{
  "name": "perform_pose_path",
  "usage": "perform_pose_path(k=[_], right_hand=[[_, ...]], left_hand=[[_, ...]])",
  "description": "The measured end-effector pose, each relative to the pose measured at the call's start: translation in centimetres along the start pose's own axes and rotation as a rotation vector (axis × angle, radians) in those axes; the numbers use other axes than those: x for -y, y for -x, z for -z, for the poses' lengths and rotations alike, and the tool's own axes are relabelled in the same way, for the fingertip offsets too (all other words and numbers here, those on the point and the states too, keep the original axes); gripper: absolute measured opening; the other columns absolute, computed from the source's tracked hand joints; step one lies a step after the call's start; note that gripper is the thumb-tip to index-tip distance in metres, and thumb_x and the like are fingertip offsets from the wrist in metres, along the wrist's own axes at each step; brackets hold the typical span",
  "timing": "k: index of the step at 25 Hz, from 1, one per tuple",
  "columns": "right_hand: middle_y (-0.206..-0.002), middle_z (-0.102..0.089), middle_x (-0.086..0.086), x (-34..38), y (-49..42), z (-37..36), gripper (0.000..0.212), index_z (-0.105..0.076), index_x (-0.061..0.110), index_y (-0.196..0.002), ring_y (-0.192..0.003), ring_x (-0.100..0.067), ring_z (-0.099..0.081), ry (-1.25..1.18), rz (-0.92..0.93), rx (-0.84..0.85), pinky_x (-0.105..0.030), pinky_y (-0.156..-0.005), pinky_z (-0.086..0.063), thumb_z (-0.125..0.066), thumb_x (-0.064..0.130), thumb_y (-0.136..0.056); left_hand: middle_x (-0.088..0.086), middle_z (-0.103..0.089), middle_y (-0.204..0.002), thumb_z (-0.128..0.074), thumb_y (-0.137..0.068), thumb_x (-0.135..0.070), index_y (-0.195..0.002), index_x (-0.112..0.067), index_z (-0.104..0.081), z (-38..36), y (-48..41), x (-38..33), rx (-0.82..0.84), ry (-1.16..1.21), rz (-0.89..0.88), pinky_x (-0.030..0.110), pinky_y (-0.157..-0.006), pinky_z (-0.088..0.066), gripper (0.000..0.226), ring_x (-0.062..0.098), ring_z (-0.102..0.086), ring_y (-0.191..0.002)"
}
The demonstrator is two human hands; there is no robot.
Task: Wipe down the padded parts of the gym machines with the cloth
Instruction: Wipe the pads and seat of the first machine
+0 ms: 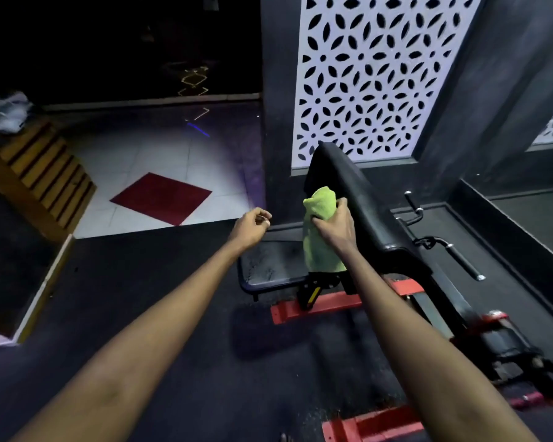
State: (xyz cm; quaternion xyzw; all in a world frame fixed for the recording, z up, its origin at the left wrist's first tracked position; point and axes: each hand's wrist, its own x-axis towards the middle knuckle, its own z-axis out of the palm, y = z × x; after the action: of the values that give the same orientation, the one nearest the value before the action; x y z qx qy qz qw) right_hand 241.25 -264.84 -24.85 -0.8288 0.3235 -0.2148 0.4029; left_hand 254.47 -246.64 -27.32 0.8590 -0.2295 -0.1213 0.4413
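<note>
- Head view: right hand [334, 223] is closed around a green cloth [320, 237], bunched at its upper part; the rest hangs loose below the fist, in front of the seat area.
- Head view: the cloth sits against the left edge of the black backrest pad [361, 199], which tilts up and away toward the patterned white wall panel [383, 74]. Actual contact between cloth and pad is likely, but the hand hides the meeting line.
- Head view: left hand [251, 226] hovers apart from the machine, fingers loosely curled, holding nothing. It is near the far corner of the seat pad [270, 264].
- Head view: seat pad lies low and flat, its surface showing pale speckles or streaks; cannot tell whether dust or moisture.
- Head view: red frame rails [316, 307] and black handles [460, 256] lie below and to the right; not padded, so outside the task.
- Handling judgement: cloth is light, soft and limp; it drapes and folds, so a bunched grip near the middle gives a firm wiping wad. The trailing end could snag on the seat adjuster.
- Handling judgement: pad covering looks smooth and slightly glossy, probably firm foam beneath; the cloth should slide easily under moderate palm pressure.
</note>
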Motion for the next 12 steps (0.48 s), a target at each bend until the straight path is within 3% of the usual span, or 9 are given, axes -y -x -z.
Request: perform_pose_path(k=[6, 12], right_hand=[[-0.120, -0.053, -0.015, -1.0, -6.5, -6.1, 0.058, -0.044, 0.008, -0.120, -0.109, -0.039, -0.057, 0.119, 0.039, -0.002, -0.040, -0.080, -0.043, -0.079, 0.027, -0.077], [-0.120, -0.053, -0.015, -3.8, -11.6, -14.3, 0.057, -0.044, 0.010, -0.121, -0.107, -0.041, -0.058, 0.252, -0.033, 0.100, -0.040, -0.077, -0.044, -0.078, 0.023, -0.077]], left_hand=[[-0.002, -0.070, -0.103, -0.060, -0.096, -0.010, -0.111, -0.015, -0.068, 0.9, -5.6, 4.8, 0.013, -0.119, 0.048, 0.016, -0.078, -0.040, 0.018, 0.013, -0.064, -0.097], [0.006, -0.072, -0.113, -0.059, -0.093, -0.006, -0.114, -0.011, -0.067, -0.8, -13.0, 13.6, 0.105, -0.146, 0.123, 0.027, -0.095, -0.047, 0.023, 0.020, -0.066, -0.106]])
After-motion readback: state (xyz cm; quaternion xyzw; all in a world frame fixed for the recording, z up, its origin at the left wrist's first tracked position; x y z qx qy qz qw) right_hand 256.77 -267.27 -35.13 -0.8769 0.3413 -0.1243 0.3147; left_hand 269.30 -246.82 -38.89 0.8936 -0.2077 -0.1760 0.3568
